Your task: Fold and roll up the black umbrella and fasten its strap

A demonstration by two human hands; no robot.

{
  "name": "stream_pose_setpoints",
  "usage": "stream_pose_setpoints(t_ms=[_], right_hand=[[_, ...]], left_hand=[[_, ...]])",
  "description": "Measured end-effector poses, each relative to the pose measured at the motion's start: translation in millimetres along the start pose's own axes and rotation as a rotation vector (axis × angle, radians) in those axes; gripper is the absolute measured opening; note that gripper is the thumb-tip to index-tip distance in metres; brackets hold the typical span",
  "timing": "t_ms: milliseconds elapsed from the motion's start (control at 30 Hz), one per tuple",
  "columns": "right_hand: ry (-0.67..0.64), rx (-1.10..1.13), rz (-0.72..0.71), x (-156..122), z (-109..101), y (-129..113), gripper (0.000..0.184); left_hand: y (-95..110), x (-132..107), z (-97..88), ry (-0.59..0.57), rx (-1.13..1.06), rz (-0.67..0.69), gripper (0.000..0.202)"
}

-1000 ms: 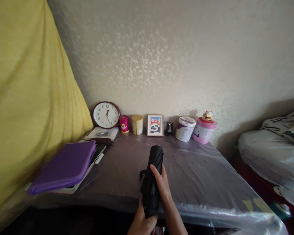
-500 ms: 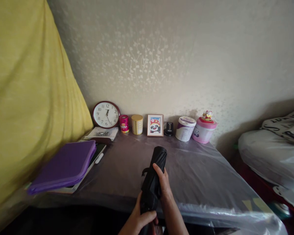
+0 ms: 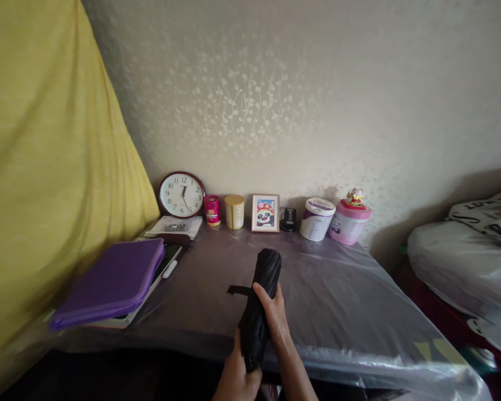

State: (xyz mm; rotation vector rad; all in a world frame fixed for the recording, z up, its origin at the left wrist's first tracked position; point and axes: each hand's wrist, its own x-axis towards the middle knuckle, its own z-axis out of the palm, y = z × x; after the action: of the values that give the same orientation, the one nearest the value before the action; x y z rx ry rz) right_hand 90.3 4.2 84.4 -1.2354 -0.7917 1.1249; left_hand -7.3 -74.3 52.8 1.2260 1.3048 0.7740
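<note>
A folded black umbrella (image 3: 258,320) is held tilted over the table's front edge, its top end pointing away from me. My right hand (image 3: 274,312) wraps around its upper half, thumb across the front. Lower down, my left hand (image 3: 239,373) grips the bottom end, where the handle is hidden. A loose black strap (image 3: 239,290) sticks out to the left from the umbrella's side. Both hands are closed on the folded fabric.
Along the wall stand a round clock (image 3: 182,194), a pink tin (image 3: 212,210), a yellow canister (image 3: 234,212), a panda picture frame (image 3: 265,213) and two tubs (image 3: 317,219). A purple folder (image 3: 108,281) lies at left on the plastic-covered table (image 3: 329,289).
My right hand has shifted slightly down and left on the umbrella. The strap now extends straight out to the left, where it was curled close before. My left hand has turned a little.
</note>
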Motion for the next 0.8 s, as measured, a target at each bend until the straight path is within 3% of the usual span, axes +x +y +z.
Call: stream_pose_setpoints(t_ms=[100, 200, 333, 433, 533, 633, 700, 800], right_hand=[[0.025, 0.011, -0.001, 1, 2, 7, 0.05], [0.039, 0.066, 0.027, 3, 1, 16, 0.05], [-0.004, 0.176, 0.111, 4, -1, 21, 0.055], [-0.039, 0.232, 0.16, 5, -2, 20, 0.058], [-0.041, 0.221, 0.119, 5, -1, 20, 0.058], [-0.023, 0.147, 0.048, 6, -2, 20, 0.058], [-0.017, 0.062, 0.005, 7, -4, 18, 0.056], [0.0, -0.122, -0.101, 9, -9, 15, 0.055]], left_hand=[[-4, 2, -4.0, 0.076, 0.3, 0.013, 0.083], [-5, 0, -8.2, 0.044, 0.406, 0.001, 0.084], [3, -3, -18.9, -0.077, 0.135, 0.084, 0.087], [17, -3, -28.4, -0.179, -0.077, -0.038, 0.091], [30, 1, -29.6, -0.109, -0.177, -0.08, 0.094], [32, 7, -22.6, -0.048, -0.105, -0.085, 0.089], [27, 12, -19.4, 0.002, 0.017, -0.034, 0.082], [16, 20, -23.6, 0.133, 0.238, 0.264, 0.066]])
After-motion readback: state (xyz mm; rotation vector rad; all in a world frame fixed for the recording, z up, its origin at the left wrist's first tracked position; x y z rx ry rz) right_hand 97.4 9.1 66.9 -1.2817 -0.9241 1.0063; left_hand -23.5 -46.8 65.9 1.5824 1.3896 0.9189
